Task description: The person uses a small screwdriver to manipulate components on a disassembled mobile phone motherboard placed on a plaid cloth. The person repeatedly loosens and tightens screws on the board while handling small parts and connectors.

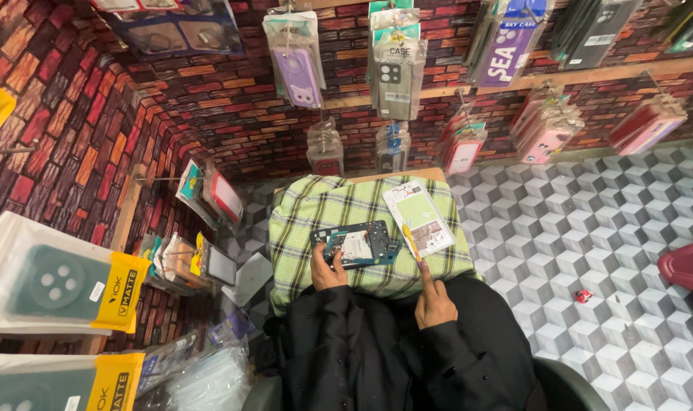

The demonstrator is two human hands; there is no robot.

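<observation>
Packaged phone cases [53, 281] are hung along the brick-patterned wall at the left. An opened phone [356, 245], its circuit boards exposed, is lain on a green checked cloth [316, 209] and is gripped at its near edge by the left hand [327, 268]. Disassembly seems to be in hand. A thin yellow tool [411, 243] is pinched by the right hand [435, 302]; precise placement on the phone would be called for next.

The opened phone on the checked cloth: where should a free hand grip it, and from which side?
Probably by its long edges, from the right. The opened phone lies flat on the checked cloth with its inner parts facing up, so avoid pressing the top. The left hand already covers its near left corner; the right hand holds a thin yellow tool beside it.
</observation>
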